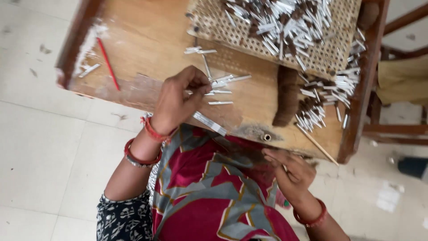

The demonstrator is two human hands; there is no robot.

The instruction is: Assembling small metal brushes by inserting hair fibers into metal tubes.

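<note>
Wooden and bare, the sloped work table (147, 40) fills the upper middle of the frame, and I am looking down on it past my own lap. My left hand (178, 100), at centre, has its fingers pinched narrowly on a thin white paper tube (209, 93), right above the small scatter of loose white tubes (223, 82) lying on the wood. A longer flat white strip (209, 123) lies just below that hand, at the table's near edge. My right hand (290, 172), lower right of centre, hovers over the red and grey patterned cloth (209, 187) on my lap with fingers loosely spread; I cannot tell whether it grips anything. At the top, a woven cane tray (209, 27) carries a heap of white and brown tubes (281, 22), and more spill down the right side beside a dark brown fibre bundle (285, 96). A red pencil-like stick (108, 64) lies in the upper left.
</note>
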